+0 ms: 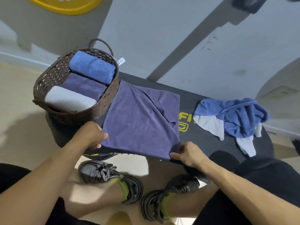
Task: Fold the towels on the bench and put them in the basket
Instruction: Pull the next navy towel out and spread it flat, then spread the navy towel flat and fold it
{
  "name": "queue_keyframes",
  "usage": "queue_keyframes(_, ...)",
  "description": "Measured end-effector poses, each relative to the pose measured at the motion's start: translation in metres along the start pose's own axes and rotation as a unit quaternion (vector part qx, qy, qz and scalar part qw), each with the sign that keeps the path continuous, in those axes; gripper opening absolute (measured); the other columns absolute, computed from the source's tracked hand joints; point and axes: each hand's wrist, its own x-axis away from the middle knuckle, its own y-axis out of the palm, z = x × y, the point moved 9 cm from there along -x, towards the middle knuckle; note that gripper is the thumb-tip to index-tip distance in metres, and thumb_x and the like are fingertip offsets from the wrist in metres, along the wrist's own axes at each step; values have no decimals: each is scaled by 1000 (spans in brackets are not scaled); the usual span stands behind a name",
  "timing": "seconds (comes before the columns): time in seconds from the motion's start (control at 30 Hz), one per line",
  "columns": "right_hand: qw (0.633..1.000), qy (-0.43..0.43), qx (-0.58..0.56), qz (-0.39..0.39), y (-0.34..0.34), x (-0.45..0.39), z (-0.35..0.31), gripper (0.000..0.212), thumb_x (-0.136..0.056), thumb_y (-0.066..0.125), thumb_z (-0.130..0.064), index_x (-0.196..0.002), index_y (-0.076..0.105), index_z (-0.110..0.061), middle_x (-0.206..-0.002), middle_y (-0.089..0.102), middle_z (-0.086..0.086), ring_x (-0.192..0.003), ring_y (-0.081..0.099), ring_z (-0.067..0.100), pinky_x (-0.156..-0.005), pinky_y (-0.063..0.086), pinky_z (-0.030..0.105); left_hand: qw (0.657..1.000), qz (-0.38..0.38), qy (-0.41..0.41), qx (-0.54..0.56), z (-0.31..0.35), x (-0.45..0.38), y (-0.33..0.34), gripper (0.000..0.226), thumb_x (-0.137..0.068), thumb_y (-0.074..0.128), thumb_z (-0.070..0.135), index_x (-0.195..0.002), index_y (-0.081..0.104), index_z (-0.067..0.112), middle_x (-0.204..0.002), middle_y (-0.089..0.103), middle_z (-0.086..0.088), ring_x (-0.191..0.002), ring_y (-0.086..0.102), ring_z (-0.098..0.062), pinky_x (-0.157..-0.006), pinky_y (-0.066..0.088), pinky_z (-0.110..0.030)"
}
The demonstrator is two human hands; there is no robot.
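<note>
- Left hand [92, 135] and right hand [186, 154] each pinch a near corner of the purple towel [139, 120], held taut for folding.
- Spread on the counter [211, 140] beside the basket [53, 82], likely for a short transfer.

Dark purple towel [139, 120] on black bench [209, 140] with yellow logo [184, 125]; brown woven basket [103, 104]; crumpled blue towel [240, 116].

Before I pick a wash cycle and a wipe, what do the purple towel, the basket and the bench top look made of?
Purple towel: soft matte pile, probably microfiber or terry; it drapes and creases.
Basket: dark brown woven strands, rattan or a plastic imitation; open weave shows.
Bench: smooth black padding, likely vinyl, with yellow print.
</note>
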Motion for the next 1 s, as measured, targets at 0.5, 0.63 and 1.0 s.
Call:
queue_keyframes(0.5,989,-22,5,-144,15,24,12,28,-74,79,-36,-60,70,-14,-59,72,-3,-53,65,6,-57,51,20,980,-42,-84,-177,-17,39,4,35,-91,67,34,-68,64,8,-49,64,-8,-44,56,-21,-49,42,-22)
queue_keyframes(0.63,996,-1,23,-85,-21,3,9,45,-76,77,-54,-79,71,-9,-69,73,5,-57,66,19,-66,58,29,954,16,-28,-299,31,50,-18,40,-88,67,44,-78,70,5,-64,72,-8,-61,68,-24,-69,56,-34)
queue_keyframes(1.0,975,-190,-47,104,-68,-60,-60,50,-73,78,-22,-116,51,-16,-109,56,7,-99,54,26,-74,40,29,880,-85,264,-386,205,13,6,27,-87,63,41,-82,63,14,-71,57,11,-64,51,-7,-67,45,-29)
